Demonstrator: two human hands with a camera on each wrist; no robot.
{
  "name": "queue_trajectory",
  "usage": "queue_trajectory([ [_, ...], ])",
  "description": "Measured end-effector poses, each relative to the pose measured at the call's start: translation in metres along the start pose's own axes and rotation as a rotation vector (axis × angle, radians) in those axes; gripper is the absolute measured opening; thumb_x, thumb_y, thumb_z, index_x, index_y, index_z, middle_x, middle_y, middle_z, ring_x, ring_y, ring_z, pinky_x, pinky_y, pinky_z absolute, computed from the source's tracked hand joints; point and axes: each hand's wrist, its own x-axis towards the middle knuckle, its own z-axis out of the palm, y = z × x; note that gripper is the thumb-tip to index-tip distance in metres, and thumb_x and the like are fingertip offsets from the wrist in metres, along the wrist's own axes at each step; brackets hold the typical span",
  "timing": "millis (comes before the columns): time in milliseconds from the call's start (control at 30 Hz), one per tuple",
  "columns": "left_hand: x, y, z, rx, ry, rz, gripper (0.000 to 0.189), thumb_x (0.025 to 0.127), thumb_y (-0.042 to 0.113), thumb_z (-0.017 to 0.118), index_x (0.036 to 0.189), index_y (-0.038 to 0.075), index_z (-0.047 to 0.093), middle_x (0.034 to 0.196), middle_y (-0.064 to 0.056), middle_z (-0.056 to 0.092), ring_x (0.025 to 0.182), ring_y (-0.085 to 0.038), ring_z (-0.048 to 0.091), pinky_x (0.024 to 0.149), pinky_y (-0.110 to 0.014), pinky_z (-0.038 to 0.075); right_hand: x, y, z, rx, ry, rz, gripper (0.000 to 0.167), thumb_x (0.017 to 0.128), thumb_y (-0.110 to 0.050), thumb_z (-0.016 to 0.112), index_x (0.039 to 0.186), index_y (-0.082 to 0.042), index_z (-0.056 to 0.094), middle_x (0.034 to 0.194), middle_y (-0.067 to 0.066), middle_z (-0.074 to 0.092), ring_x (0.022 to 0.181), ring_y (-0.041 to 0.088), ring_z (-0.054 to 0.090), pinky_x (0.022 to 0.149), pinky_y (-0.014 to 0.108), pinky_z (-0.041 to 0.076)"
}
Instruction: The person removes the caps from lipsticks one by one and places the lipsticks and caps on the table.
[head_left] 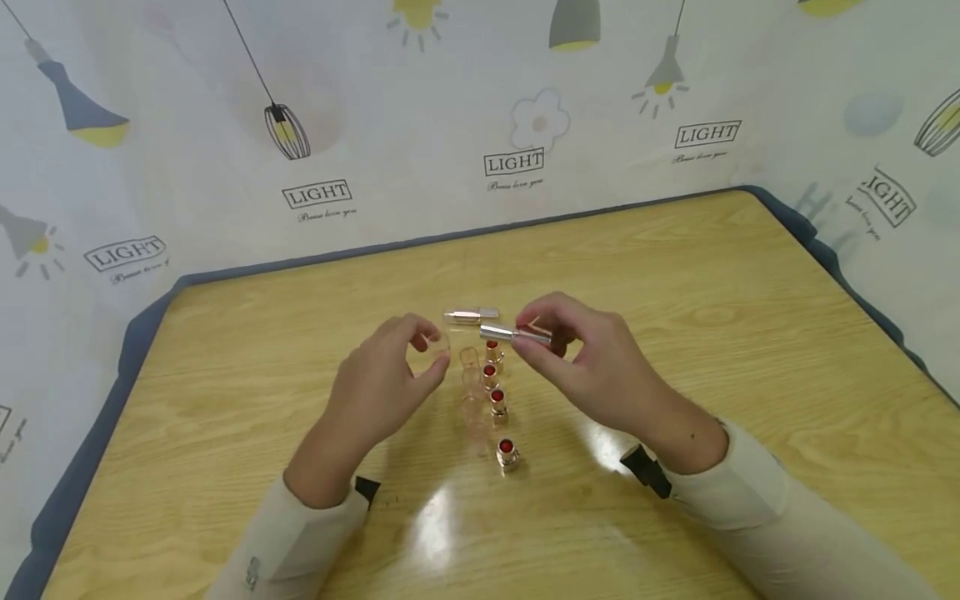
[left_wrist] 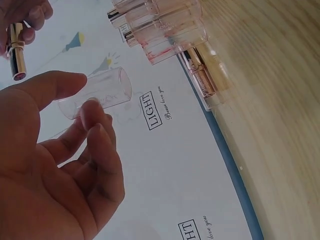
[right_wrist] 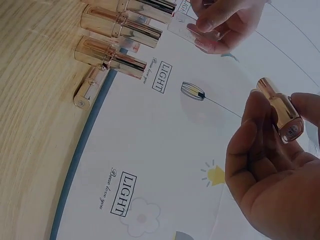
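Observation:
My left hand (head_left: pixel 378 379) pinches a clear, see-through lipstick cap (left_wrist: pixel 116 89) between thumb and fingertips, above the table. My right hand (head_left: pixel 600 354) holds a shiny metallic lipstick tube (head_left: pixel 498 332) by its base, its uncapped end pointing left towards the cap. In the right wrist view the tube's rounded base (right_wrist: pixel 290 131) shows between thumb and fingers. The cap and the tube are apart. Below the hands, several uncapped lipsticks (head_left: pixel 498 402) with red tips stand in a row. Left of them stands a row of clear caps (head_left: pixel 471 408).
Behind the rows, a capped lipstick (head_left: pixel 471 316) lies on its side on the wood-grain table (head_left: pixel 300 333). A white curtain (head_left: pixel 420 158) printed with lamps hangs around the table's back and sides.

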Motion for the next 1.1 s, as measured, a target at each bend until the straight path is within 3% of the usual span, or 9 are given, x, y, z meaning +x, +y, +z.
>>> queue_trajectory([
  [167, -0.008, -0.007, 0.001, 0.004, -0.063, -0.025, 0.029, 0.091, 0.033, 0.071, 0.116, 0.018, 0.065, 0.100, -0.001, 0.069, 0.059, -0.011, 0.053, 0.051, -0.028, 0.043, -0.001, 0.003, 0.003, 0.004, -0.041, 0.048, 0.012, 0.095, -0.016, 0.069, 0.104, -0.011, 0.062, 0.083, -0.003, 0.071, 0.070, 0.010, 0.060, 0.062, 0.025, 0.049],
  [333, -0.030, -0.020, 0.001, 0.059, -0.100, -0.052, 0.029, 0.090, 0.033, 0.072, 0.114, 0.019, 0.068, 0.099, 0.004, 0.071, 0.062, -0.004, 0.056, 0.052, -0.025, 0.044, 0.000, 0.002, 0.005, 0.005, -0.064, 0.066, 0.012, 0.096, -0.017, 0.068, 0.104, -0.013, 0.062, 0.084, -0.006, 0.071, 0.071, 0.012, 0.058, 0.060, 0.025, 0.047],
  [400, -0.040, -0.022, 0.002, 0.079, -0.107, -0.036, 0.027, 0.089, 0.032, 0.074, 0.112, 0.019, 0.069, 0.097, 0.006, 0.072, 0.060, -0.001, 0.055, 0.050, -0.024, 0.043, 0.000, 0.001, 0.005, 0.001, -0.065, 0.063, 0.012, 0.095, -0.017, 0.069, 0.104, -0.014, 0.061, 0.084, -0.006, 0.071, 0.071, 0.012, 0.057, 0.059, 0.025, 0.046],
  [667, -0.066, -0.007, 0.016, 0.130, -0.109, 0.125, 0.022, 0.082, 0.031, 0.080, 0.100, 0.023, 0.070, 0.094, 0.013, 0.069, 0.054, 0.009, 0.045, 0.047, -0.017, 0.037, 0.001, 0.001, 0.003, -0.035, -0.055, 0.049, 0.014, 0.096, -0.017, 0.068, 0.106, -0.012, 0.061, 0.085, -0.005, 0.069, 0.079, 0.010, 0.059, 0.068, 0.029, 0.047],
  [967, -0.080, 0.020, 0.036, 0.103, -0.169, 0.349, 0.023, 0.082, 0.032, 0.081, 0.100, 0.025, 0.070, 0.091, 0.014, 0.073, 0.058, 0.004, 0.046, 0.055, -0.022, 0.043, -0.001, 0.001, 0.004, -0.013, -0.064, 0.040, 0.014, 0.096, -0.017, 0.068, 0.106, -0.013, 0.060, 0.084, -0.007, 0.068, 0.079, 0.011, 0.059, 0.069, 0.031, 0.047],
  [1100, -0.081, 0.030, 0.044, 0.107, -0.208, 0.399, 0.022, 0.082, 0.031, 0.080, 0.102, 0.026, 0.070, 0.085, 0.015, 0.073, 0.053, 0.003, 0.043, 0.051, -0.022, 0.040, -0.001, -0.002, 0.003, -0.003, -0.066, 0.042, 0.014, 0.096, -0.017, 0.068, 0.106, -0.013, 0.061, 0.085, -0.005, 0.069, 0.079, 0.011, 0.059, 0.070, 0.035, 0.049],
])
